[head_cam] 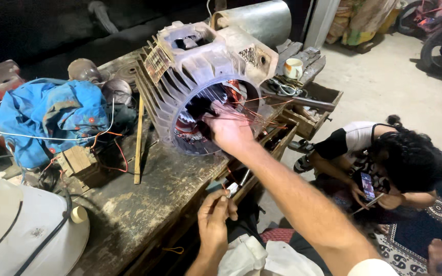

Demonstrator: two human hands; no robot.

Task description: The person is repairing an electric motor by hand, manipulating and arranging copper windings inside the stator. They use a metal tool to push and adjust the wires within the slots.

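Observation:
A large finned grey motor housing (190, 66) lies on its side on a worn wooden workbench (144, 204), its round opening facing me. Copper winding wires (254, 110) spill out of the opening. My right hand (227, 129) reaches into the opening, fingers among the windings and loose copper strands. My left hand (214, 219) is low at the bench's front edge, fingers pinched on a small thin item, possibly a wire end; what it is I cannot tell.
A blue cloth (52, 117) with a white wire and a small wooden block (78, 161) lie at the left. A wooden stick (138, 140) leans by the motor. A white drum (21, 230) sits bottom left. A person (384, 158) crouches on the right with a phone.

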